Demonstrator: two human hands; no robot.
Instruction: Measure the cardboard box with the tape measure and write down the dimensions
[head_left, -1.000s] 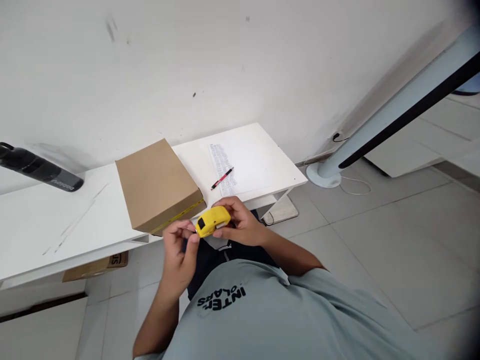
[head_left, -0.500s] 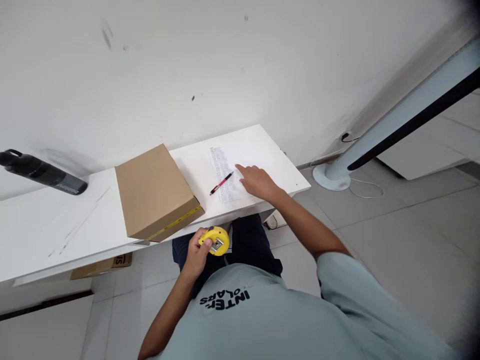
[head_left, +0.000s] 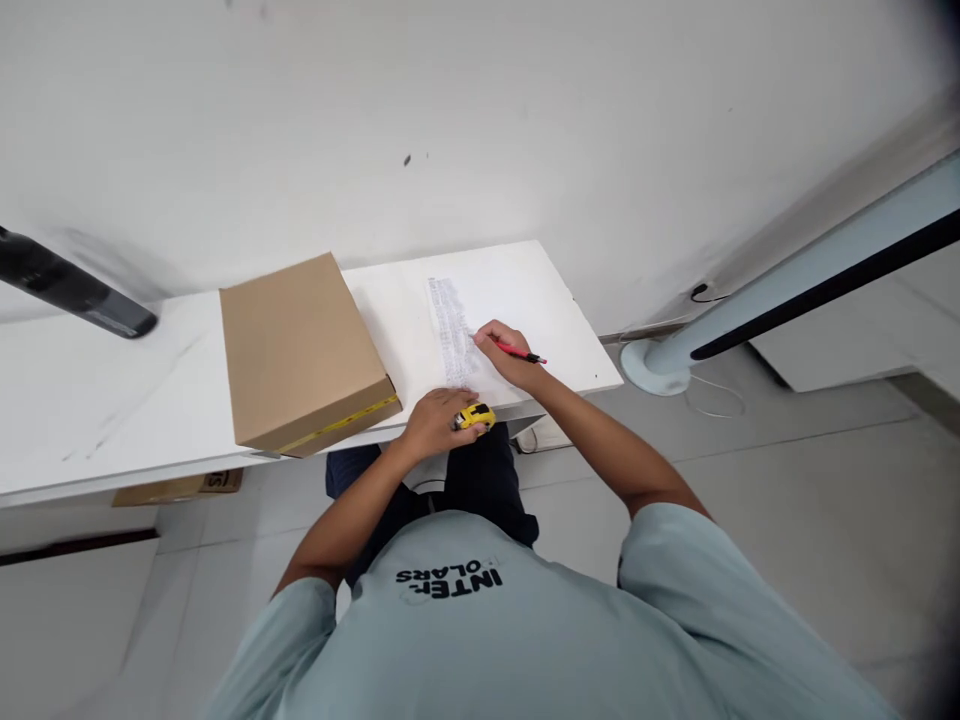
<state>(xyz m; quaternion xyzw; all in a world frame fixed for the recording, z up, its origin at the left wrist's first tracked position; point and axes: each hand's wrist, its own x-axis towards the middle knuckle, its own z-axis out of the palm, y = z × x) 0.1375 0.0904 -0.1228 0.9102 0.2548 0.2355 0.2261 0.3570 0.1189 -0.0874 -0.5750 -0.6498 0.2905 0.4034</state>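
A slim red-black pen (head_left: pixel 528 354) is gripped by the right hand (head_left: pixel 507 364). A rounded yellow tape measure (head_left: pixel 481 413) is clasped by the left hand (head_left: pixel 434 425).

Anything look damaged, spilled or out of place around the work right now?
Nothing looks spilled. The wall has a dark spot, perhaps a chip or smudge, and the cardboard box stands at the front edge of the table, possibly overhanging slightly.

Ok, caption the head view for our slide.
Right hand holds a red pen over written paper, left hand a yellow tape measure.
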